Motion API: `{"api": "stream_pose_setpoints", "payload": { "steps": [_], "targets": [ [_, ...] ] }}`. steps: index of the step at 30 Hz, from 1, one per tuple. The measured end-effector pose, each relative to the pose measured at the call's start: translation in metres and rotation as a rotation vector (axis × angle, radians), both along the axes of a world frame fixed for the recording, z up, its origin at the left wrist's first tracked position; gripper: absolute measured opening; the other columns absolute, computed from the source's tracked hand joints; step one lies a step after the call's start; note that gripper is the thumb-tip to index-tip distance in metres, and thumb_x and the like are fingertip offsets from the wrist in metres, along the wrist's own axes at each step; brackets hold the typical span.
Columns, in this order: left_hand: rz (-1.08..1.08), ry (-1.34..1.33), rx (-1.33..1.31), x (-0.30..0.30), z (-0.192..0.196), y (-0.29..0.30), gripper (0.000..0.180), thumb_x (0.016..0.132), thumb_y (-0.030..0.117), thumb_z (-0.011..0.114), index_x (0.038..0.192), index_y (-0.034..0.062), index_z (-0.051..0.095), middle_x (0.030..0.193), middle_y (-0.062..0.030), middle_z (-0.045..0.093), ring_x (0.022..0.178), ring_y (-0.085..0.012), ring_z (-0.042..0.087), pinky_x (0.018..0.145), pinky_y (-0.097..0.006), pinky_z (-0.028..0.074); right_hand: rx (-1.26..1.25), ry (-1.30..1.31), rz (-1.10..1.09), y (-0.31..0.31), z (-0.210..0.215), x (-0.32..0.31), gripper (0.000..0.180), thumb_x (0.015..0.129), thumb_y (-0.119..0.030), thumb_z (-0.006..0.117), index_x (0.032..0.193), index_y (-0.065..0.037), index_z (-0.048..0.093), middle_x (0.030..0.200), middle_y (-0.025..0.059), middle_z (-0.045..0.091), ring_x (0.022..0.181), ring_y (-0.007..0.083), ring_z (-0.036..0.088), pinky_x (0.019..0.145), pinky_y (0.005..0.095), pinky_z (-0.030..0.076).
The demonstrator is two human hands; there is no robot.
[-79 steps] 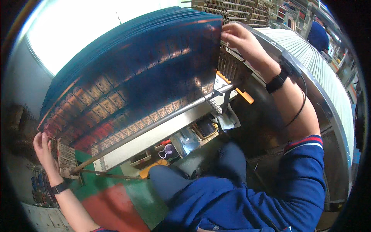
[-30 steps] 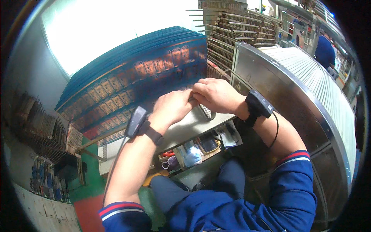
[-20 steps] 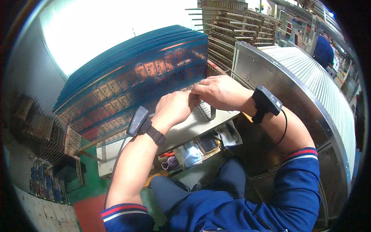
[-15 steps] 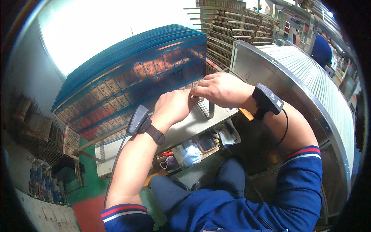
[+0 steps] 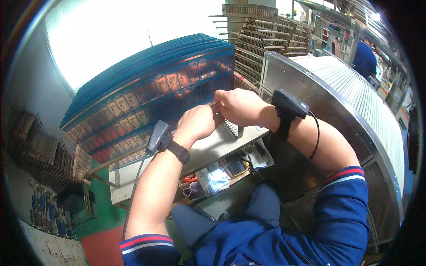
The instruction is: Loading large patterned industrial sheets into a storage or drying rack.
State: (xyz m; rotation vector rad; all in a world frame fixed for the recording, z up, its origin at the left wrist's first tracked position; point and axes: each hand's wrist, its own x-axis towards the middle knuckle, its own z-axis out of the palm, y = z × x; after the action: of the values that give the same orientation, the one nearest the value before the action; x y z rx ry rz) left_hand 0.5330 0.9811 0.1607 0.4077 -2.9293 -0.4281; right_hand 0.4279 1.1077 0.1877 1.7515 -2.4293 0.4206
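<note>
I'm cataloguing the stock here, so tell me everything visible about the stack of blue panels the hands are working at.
The stack of blue panels is a thick pile of thin, glossy teal-blue sheets, tilted and leaning back. The front sheet carries rows of small copper-coloured rectangular patterns. Its lower edge rests on a pale shelf. The left hand and right hand meet at its lower right part, fingertips together; what they pinch is unclear.

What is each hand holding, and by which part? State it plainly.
Both the left hand and the right hand pinch something tiny between their fingertips; what it is cannot be told.

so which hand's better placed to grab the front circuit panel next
Right, probably. The right hand sits higher, fingertips against the front blue circuit panel. The left hand is curled just below it.
</note>
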Motion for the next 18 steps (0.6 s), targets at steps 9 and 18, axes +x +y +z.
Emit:
{"api": "stream_pose_setpoints", "payload": {
  "steps": [9, 18],
  "targets": [
    [-0.033, 0.027, -0.095, -0.009, -0.01, -0.008, 0.038, 0.092, 0.047, 0.056, 0.115, 0.0189, 0.067, 0.122, -0.0107, 0.06, 0.119, -0.0318, 0.053, 0.103, -0.047, 0.037, 0.005, 0.101, 0.348, 0.014, 0.0, -0.033, 0.025, 0.084, -0.025, 0.066, 0.1, -0.007, 0.064, 0.091, 0.0131, 0.067, 0.086, 0.0325, 0.067, 0.078, 0.0436, 0.053],
    [-0.138, 0.231, -0.105, -0.015, -0.024, -0.024, 0.03, 0.088, 0.029, 0.065, 0.109, 0.0076, 0.065, 0.108, -0.0151, 0.063, 0.107, -0.035, 0.058, 0.091, -0.045, 0.047, -0.035, 0.504, 0.486, 0.006, -0.001, -0.035, 0.026, 0.082, -0.031, 0.068, 0.092, -0.009, 0.06, 0.088, 0.0074, 0.062, 0.085, 0.0273, 0.064, 0.075, 0.0405, 0.053]
  ]
}}
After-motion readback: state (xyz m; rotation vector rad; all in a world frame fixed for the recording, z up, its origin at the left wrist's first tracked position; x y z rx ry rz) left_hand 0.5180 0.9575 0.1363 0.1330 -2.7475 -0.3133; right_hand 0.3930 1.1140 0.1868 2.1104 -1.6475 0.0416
